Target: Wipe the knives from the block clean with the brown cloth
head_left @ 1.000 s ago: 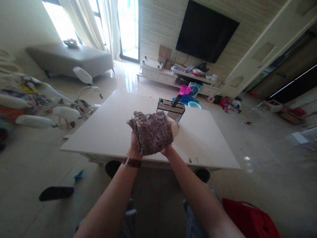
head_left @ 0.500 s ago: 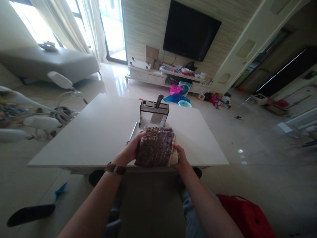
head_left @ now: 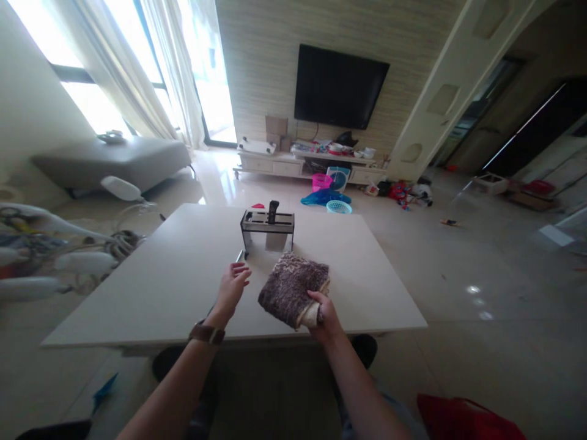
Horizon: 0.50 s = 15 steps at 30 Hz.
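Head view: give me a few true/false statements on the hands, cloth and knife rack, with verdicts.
The right hand grips the brown cloth. True.
The left hand grips the cloth too. False: it is open, apart from the cloth, above the table.
The knife rack stands on the table beyond the cloth. True.
The rack holds nothing. False: one black handle sticks up from it.
The watch sits on the right wrist. False: it is on the left wrist.
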### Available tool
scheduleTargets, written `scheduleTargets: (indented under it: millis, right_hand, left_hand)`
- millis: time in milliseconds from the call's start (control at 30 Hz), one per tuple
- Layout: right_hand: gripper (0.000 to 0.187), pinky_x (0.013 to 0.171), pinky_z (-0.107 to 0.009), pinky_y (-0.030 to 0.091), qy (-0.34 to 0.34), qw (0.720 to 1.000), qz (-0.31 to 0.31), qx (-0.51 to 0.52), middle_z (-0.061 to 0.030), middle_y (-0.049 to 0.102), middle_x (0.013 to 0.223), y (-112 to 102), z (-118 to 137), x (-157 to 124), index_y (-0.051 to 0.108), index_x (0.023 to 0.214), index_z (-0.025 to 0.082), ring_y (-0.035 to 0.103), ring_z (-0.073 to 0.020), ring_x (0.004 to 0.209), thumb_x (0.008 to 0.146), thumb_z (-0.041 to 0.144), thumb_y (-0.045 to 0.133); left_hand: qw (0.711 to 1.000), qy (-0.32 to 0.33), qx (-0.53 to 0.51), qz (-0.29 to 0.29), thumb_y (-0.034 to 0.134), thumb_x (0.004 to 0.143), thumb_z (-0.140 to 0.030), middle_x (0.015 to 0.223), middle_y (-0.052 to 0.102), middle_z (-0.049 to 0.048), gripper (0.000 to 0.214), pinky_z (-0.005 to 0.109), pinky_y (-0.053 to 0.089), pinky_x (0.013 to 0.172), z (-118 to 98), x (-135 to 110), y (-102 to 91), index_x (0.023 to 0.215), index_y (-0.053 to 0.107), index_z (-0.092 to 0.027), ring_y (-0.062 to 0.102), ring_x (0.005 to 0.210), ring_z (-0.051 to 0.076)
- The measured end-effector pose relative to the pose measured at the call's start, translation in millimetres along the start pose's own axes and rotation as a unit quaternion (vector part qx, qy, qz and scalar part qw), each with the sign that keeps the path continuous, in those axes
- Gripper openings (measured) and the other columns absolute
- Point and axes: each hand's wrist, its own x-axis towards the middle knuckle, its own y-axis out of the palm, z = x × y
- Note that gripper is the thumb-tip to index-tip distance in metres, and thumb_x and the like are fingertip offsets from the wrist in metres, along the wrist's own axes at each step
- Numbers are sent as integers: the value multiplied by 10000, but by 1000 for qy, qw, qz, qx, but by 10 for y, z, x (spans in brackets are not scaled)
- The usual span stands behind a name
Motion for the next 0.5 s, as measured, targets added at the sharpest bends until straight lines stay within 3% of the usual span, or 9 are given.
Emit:
scheduleTargets:
  millis: [100, 267, 367, 433, 500]
  right_hand:
    - [372, 884, -482, 629, -31, 999, 0, 15, -97, 798, 995, -59, 179, 7, 676, 1113, 185, 766, -301, 999, 743, 201, 646]
    - [437, 871, -506, 627, -66, 998, 7, 16, -83, 800, 967, -162, 389, 59, 672, 1170, 208, 770, -303, 973, 735, 239, 638]
    - [437, 879, -490, 628, -65, 997, -18, 46, -78, 804, 943, -182, 489, 97, 677, 1161, 200, 773, -296, 949, 728, 234, 634]
    - [422, 883, -483, 627, -63, 996, -23, 60, -80, 805, 942, -179, 551, 111, 679, 1155, 195, 775, -292, 931, 739, 244, 628]
    - [414, 883, -480, 627, -61, 995, -23, 70, -80, 806, 940, -170, 600, 115, 679, 1158, 195, 776, -287, 906, 752, 253, 617]
  left_hand:
    - [998, 59, 28, -24, 721, 688, -299, 1058, 662, 91, 376, 355, 551, 781, -193, 255, 151, 1023, 578, -204, 658, 947, 231]
    - [970, 195, 147, -9, 796, 643, -224, 1248, 632, 157, 523, 426, 509, 986, -848, 923, 663, 1117, 577, -183, 615, 1181, 301]
    - [954, 213, 212, 10, 853, 579, -205, 1320, 608, 190, 647, 449, 475, 1029, -1147, 1299, 899, 1171, 596, -166, 562, 1257, 342]
    - [942, 209, 254, 58, 867, 572, -223, 1218, 664, 159, 591, 443, 501, 963, -1262, 1471, 981, 1116, 640, -174, 582, 1198, 345]
    - [925, 205, 295, 126, 862, 601, -253, 979, 711, 105, 395, 433, 512, 891, -1336, 1581, 1013, 948, 690, -179, 626, 1045, 318]
